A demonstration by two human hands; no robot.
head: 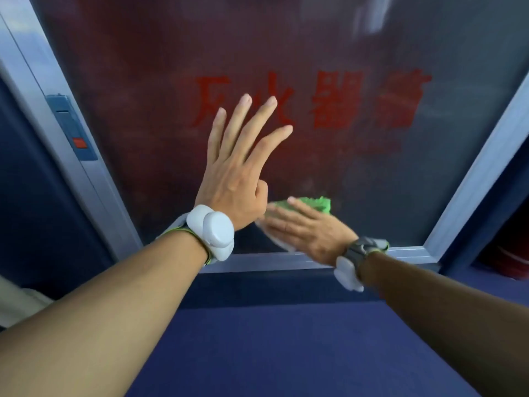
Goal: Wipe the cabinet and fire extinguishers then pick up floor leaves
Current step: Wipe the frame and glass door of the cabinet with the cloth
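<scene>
Cabinet door (372, 173): dusty glass panel with blurred red characters (312, 101), set in a pale metal frame (315, 260).
Cloth (313, 203): green and white, flat against the lower glass just above the bottom rail.
Right hand (306, 230): fingers straight and together, pressing the cloth to the glass.
Left hand (237, 167): fingers spread and straight, laid against the glass beside the right hand, holding nothing.
Both wrists: white banded devices.
Latch plate (71, 127): on the left frame post, with a red tab.
Surround: dark blue ledge (286, 339) below the door; a red object at far right, indistinct.
</scene>
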